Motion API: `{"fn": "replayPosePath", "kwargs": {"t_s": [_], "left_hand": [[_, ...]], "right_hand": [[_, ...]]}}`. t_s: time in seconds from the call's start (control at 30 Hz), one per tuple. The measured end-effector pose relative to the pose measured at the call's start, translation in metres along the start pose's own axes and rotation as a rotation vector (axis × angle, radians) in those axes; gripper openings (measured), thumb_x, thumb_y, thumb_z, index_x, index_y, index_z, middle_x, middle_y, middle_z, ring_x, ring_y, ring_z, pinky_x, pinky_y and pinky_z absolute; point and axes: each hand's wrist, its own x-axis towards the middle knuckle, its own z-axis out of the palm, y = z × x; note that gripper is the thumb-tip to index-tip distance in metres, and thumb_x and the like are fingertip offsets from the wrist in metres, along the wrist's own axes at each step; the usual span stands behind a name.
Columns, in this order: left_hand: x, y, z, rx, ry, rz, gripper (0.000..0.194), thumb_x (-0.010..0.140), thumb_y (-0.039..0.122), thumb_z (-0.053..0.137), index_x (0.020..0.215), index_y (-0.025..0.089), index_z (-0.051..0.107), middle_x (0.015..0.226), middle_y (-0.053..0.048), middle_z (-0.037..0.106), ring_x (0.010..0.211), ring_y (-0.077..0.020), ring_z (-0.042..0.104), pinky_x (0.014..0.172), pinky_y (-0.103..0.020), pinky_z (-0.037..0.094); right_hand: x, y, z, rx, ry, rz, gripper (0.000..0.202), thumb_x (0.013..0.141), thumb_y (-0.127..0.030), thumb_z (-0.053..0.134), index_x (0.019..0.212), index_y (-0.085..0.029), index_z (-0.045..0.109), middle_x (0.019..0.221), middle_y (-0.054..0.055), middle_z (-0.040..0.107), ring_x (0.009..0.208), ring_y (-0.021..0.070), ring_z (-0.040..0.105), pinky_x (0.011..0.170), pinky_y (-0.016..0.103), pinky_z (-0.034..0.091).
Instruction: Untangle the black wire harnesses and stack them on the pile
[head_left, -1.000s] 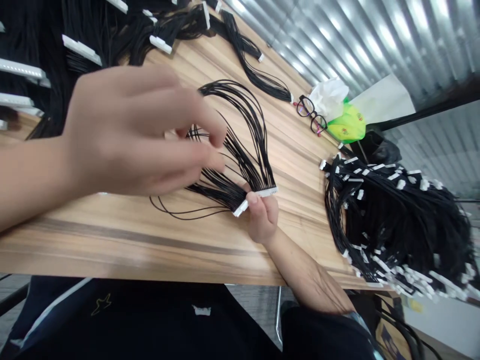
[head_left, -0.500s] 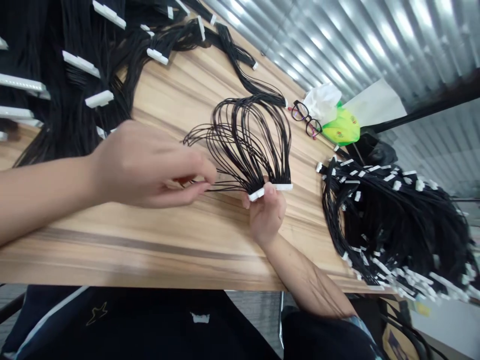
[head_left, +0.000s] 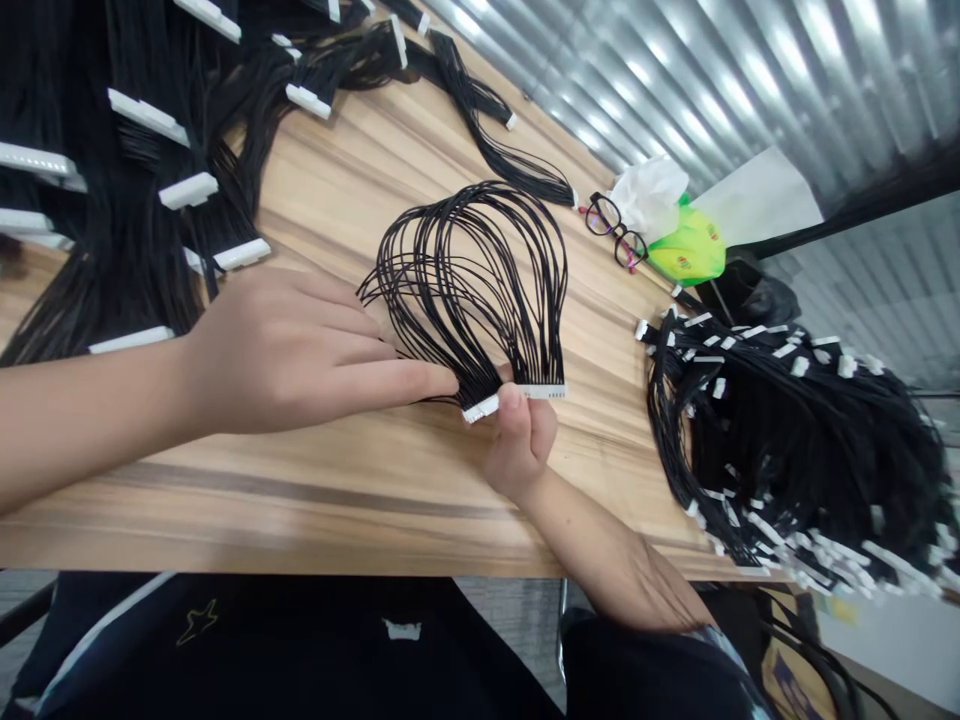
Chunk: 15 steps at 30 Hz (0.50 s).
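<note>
A looped wire harness (head_left: 442, 270) of thin black wires is held above the table, with a white connector (head_left: 481, 408) at one end and a second white connector (head_left: 546, 391) at the other. Between thumb and fingers, my right hand (head_left: 519, 440) pinches both connectors side by side, the wires arching away from me. My left hand (head_left: 300, 350) reaches in from the left, back facing up. Its index finger lies along the wires just beside the left connector, while the other fingers sit at the left edge of the loop. The left thumb is hidden beneath.
Black harnesses with white connectors (head_left: 187, 190) cover the table's left. A large bundle (head_left: 810, 440) lies at right. Glasses (head_left: 616, 232), white crumpled plastic (head_left: 649, 195) and a green packet (head_left: 688, 250) lie by the corrugated metal wall (head_left: 675, 80). One harness (head_left: 495, 150) stretches along the back.
My left hand has moved right, its index finger now reaching the wires near the connector. The held connectors have shifted slightly left and toward me, and the loop has become rounder.
</note>
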Motion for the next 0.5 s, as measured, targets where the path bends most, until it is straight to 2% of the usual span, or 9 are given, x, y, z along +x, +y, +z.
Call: {"fn": "replayPosePath", "kwargs": {"t_s": [0.17,0.27,0.33,0.43,0.5], "left_hand": [[0.023,0.004,-0.010,0.068,-0.012,-0.008,0.027,0.106,0.016,0.053,0.105,0.027,0.078,0.073,0.011,0.070,0.068,-0.0083,0.072,0.054,-0.018,0.054],[0.036,0.005,-0.019,0.119,-0.033,0.031,0.032,0.106,0.012,0.049,0.095,0.025,0.076,0.079,0.013,0.072,0.065,-0.0066,0.071,0.052,-0.016,0.052],[0.038,0.004,-0.024,0.107,-0.039,0.070,0.032,0.105,0.011,0.048,0.096,0.027,0.075,0.089,0.015,0.074,0.064,-0.0045,0.069,0.051,-0.015,0.048],[0.031,0.001,-0.026,0.081,-0.108,0.064,0.030,0.104,0.015,0.050,0.110,0.033,0.073,0.105,0.016,0.075,0.073,-0.0045,0.072,0.057,-0.017,0.050],[0.025,-0.001,-0.023,0.101,-0.128,0.065,0.033,0.103,0.017,0.048,0.117,0.035,0.071,0.105,0.015,0.075,0.079,-0.0055,0.074,0.061,-0.018,0.052]], "right_hand": [[0.004,-0.008,-0.003,-0.039,-0.003,-0.056,0.044,0.111,-0.046,0.043,0.077,-0.027,0.064,0.065,-0.001,0.066,0.058,0.0156,0.066,0.055,0.029,0.057],[0.005,-0.009,-0.005,-0.038,-0.004,-0.074,0.039,0.111,-0.040,0.047,0.079,-0.026,0.065,0.065,-0.002,0.066,0.056,0.0150,0.065,0.052,0.028,0.055],[0.004,-0.009,-0.005,-0.026,0.005,-0.060,0.037,0.111,-0.040,0.047,0.082,-0.026,0.065,0.065,-0.002,0.066,0.055,0.0146,0.063,0.051,0.028,0.054],[0.002,-0.008,-0.003,0.003,0.013,-0.024,0.035,0.111,-0.043,0.046,0.086,-0.027,0.065,0.066,-0.002,0.066,0.055,0.0150,0.063,0.050,0.028,0.053],[0.000,-0.009,-0.001,0.012,0.006,0.011,0.035,0.111,-0.046,0.046,0.087,-0.027,0.064,0.065,-0.002,0.065,0.055,0.0156,0.063,0.051,0.029,0.054]]}}
